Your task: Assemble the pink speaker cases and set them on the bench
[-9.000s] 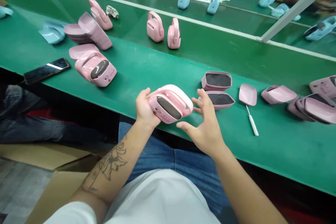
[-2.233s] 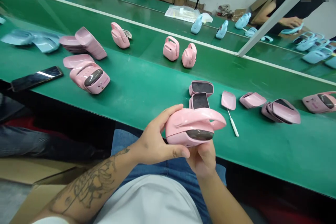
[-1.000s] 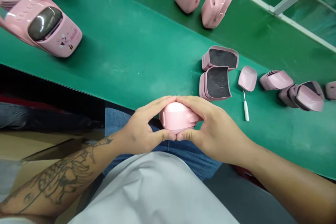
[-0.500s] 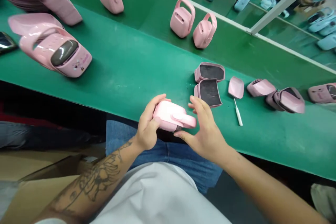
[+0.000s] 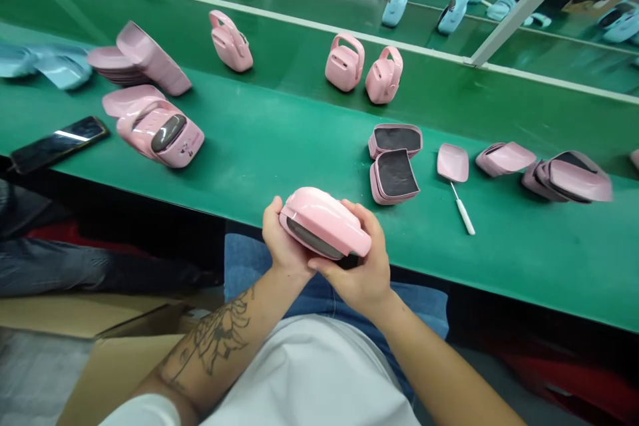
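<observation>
A pink plastic device with a dark glossy panel (image 5: 324,219) is held over the near edge of the bench, tilted so the panel faces me. My left hand (image 5: 287,243) grips its left end from below. Around its right end curl the fingers of my right hand (image 5: 367,273), thumb underneath. The hands partly hide its underside. Beyond them on the bench lie two stacks of curved pink pieces with black lining (image 5: 397,176). To the right are a small pink cover (image 5: 452,163) and a white-handled screwdriver (image 5: 465,216).
Several pink handled devices stand along the back, including one (image 5: 344,63). At left are a pink device (image 5: 167,133), pink shells (image 5: 152,56) and a phone (image 5: 60,143). More pink covers (image 5: 569,176) lie right. Across the divider, a person's hands work among blue devices (image 5: 454,10).
The device has been turned so its dark panel now shows toward me. My right hand has closed around its right end. The view has shifted left.
</observation>
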{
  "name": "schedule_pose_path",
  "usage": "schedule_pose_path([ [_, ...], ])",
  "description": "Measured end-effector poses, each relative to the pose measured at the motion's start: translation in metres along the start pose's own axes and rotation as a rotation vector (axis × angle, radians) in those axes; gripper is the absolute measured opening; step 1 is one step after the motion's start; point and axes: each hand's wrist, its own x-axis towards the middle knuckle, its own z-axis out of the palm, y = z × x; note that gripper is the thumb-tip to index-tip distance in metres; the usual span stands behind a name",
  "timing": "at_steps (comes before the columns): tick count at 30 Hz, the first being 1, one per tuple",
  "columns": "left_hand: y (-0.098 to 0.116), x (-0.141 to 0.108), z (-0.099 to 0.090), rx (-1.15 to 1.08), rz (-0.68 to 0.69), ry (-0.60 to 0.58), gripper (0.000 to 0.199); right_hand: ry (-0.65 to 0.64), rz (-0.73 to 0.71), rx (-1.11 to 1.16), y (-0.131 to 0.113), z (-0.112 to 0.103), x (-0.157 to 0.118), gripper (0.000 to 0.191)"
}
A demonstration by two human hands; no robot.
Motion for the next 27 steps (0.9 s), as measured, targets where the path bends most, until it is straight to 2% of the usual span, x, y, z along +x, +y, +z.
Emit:
schedule_pose_path([
  [2, 0.000, -0.002, -0.001, -0.022, 0.006, 0.019, 0.046, 0.001, 0.013, 0.016, -0.003, -0.004, 0.000, 0.088],
  [4, 0.001, 0.000, -0.005, 0.015, 0.145, -0.007, 0.045, 0.015, 0.017, 0.021, -0.003, -0.010, -0.001, 0.083],
  [7, 0.009, 0.006, -0.015, 0.267, 0.477, -0.195, 0.063, -0.038, 0.009, -0.021, -0.002, -0.019, -0.005, 0.080],
  [9, 0.014, 0.009, -0.020, 0.469, 0.552, -0.319, 0.076, -0.069, 0.014, -0.037, -0.002, -0.022, -0.007, 0.078],
  [12, 0.018, 0.008, -0.022, 0.586, 0.590, -0.371, 0.082, -0.069, 0.015, -0.042, -0.003, -0.024, -0.009, 0.077],
  [16, 0.019, 0.002, -0.019, 0.538, 0.627, -0.397, 0.082, -0.072, 0.022, -0.011, -0.008, -0.025, -0.007, 0.081],
  [19, 0.019, 0.000, -0.015, 0.468, 0.566, -0.336, 0.088, -0.072, 0.001, -0.011, -0.016, -0.024, -0.002, 0.079],
  [23, 0.017, 0.004, -0.004, 0.418, 0.570, -0.193, 0.092, -0.015, -0.088, -0.107, -0.029, -0.017, 0.002, 0.077],
  [27, 0.021, 0.011, 0.005, 0.382, 0.539, -0.216, 0.091, 0.087, -0.061, -0.155, -0.028, -0.011, -0.001, 0.083],
])
